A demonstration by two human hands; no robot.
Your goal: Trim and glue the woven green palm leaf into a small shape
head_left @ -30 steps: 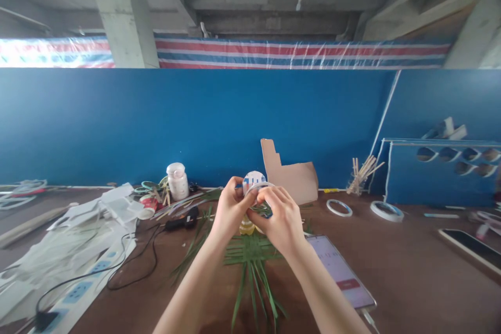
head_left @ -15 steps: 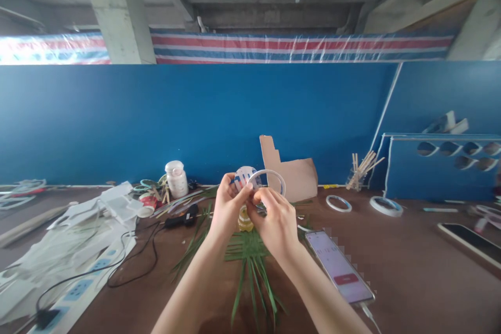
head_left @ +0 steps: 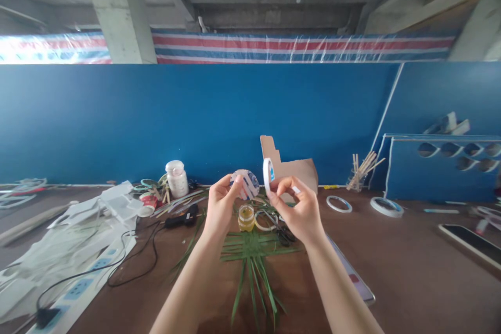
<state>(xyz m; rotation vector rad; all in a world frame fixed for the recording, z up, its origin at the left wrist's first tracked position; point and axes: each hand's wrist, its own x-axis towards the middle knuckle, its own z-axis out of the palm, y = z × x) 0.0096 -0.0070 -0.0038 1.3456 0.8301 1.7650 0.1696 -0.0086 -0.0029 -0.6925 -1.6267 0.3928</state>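
Observation:
My left hand (head_left: 221, 204) pinches a round white card disc with blue stripes (head_left: 245, 184) at its edge. My right hand (head_left: 297, 206) holds a narrow white tape roll (head_left: 267, 175) upright between finger and thumb, a little apart from the disc. Below the hands lie a small jar with yellow contents (head_left: 246, 218), a thin tape ring (head_left: 265, 221) and dark-handled scissors (head_left: 284, 236). A mat of woven green leaf strips (head_left: 250, 247) sits closer to me, its loose ends trailing toward me. My right forearm hides most of a phone (head_left: 352, 276).
A cut cardboard shape (head_left: 291, 172) stands behind the hands against the blue wall (head_left: 195, 125). A white jar (head_left: 177, 179), black tool (head_left: 182, 217), white sheets (head_left: 78, 224) and power strip (head_left: 78, 289) lie left. Tape rolls (head_left: 386, 207) and a stick-filled glass (head_left: 362, 172) stand right.
My hands have moved apart, and the right hand has drawn the tape roll off the disc to the right. The jar, ring and scissors now show, and my right forearm covers more of the phone.

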